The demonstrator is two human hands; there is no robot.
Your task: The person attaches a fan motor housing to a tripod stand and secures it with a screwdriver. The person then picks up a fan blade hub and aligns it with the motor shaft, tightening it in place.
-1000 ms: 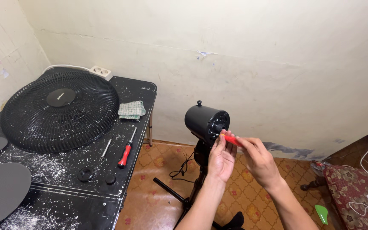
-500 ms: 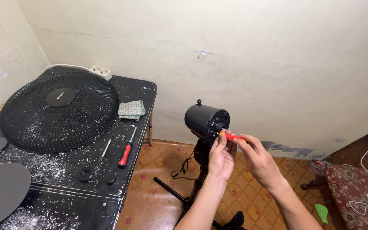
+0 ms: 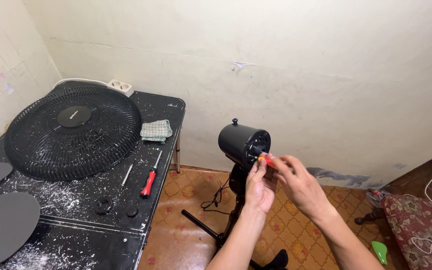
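Cream wall behind; red tool (image 3: 267, 160) lies level, tip toward fan motor (image 3: 242, 141).

A slim red-orange tool (image 3: 266, 161) lies nearly level, its tip against the front face of the black cylindrical fan motor housing (image 3: 242, 141). The housing stands upright on its dark stand (image 3: 235, 192), face turned toward four o'clock.

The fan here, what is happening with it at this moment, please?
A person holds a small red-orange tool with both hands against the front of the black fan motor housing, which stands on its stand over the patterned floor. The left hand steadies the tip while the right hand grips the handle. The fan grille, a red-handled screwdriver and a checked cloth lie on the black table.
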